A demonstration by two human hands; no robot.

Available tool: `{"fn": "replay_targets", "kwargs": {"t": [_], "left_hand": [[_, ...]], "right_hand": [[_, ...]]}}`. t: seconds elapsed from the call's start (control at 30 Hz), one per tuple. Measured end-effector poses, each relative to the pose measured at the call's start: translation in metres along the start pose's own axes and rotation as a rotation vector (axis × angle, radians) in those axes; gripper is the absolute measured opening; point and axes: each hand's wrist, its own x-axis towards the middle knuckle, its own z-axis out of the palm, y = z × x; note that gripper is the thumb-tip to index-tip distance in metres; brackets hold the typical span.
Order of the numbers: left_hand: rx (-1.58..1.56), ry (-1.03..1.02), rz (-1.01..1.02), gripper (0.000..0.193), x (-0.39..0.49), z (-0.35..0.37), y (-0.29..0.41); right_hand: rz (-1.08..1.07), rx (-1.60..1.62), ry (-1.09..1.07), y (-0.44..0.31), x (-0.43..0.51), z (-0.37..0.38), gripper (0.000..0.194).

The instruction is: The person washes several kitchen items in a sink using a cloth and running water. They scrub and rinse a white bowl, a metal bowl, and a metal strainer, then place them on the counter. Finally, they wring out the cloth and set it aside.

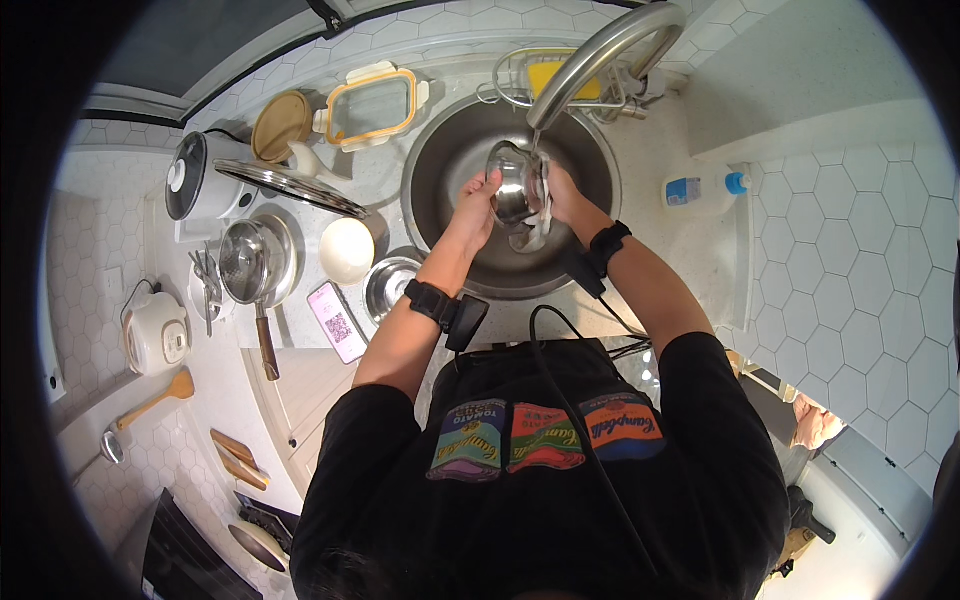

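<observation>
My left hand (477,206) grips the near-left side of a shiny stainless steel bowl (516,191), its thumb on the metal. The bowl is tilted over the round metal sink (450,142), beneath the curved faucet (577,67). A thin stream from the spout falls at the bowl's upper edge. My right hand (561,193) is at the bowl's right side, partly hidden, with a pale, wet-looking cloth or film (531,234) hanging below the bowl; its exact material cannot be told.
A wire rack holds a yellow sponge (562,81) behind the sink. Left of it stand a glass container (373,107), a glass lid (289,186), a cream bowl (346,251), a steel bowl (390,285), a phone (336,322) and a saucepan (245,259). A bottle (697,191) lies right.
</observation>
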Motion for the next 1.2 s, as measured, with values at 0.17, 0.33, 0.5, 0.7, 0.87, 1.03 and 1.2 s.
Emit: {"fn": "replay_targets", "kwargs": {"t": [0.17,0.33,0.5,0.7,0.87,1.03,1.2], "left_hand": [[-0.01,-0.047,0.01,0.025,0.012,0.003,0.002],[0.393,-0.184,0.083,0.02,0.013,0.009,-0.014],[0.877,-0.262,0.325,0.014,0.017,-0.005,-0.023],[1.443,-0.154,0.532,0.008,0.004,-0.021,0.0],[1.584,-0.395,0.584,0.005,-0.014,-0.022,0.021],[1.666,-0.587,0.544,0.012,-0.02,-0.012,0.016],[1.681,-0.641,0.656,0.024,-0.016,-0.01,0.017]], "right_hand": [[-0.021,0.388,0.299,0.036,-0.015,0.023,0.036],[-0.033,0.437,0.159,0.039,-0.029,0.028,0.033],[-0.017,0.372,0.185,0.033,-0.048,0.031,0.032],[-0.107,0.253,0.078,0.002,-0.07,0.027,0.03],[-0.097,0.16,0.194,-0.017,-0.069,0.019,0.026],[-0.041,-0.07,0.422,-0.007,-0.055,0.016,0.022],[-0.077,-0.193,0.398,0.008,-0.046,0.006,0.016]]}}
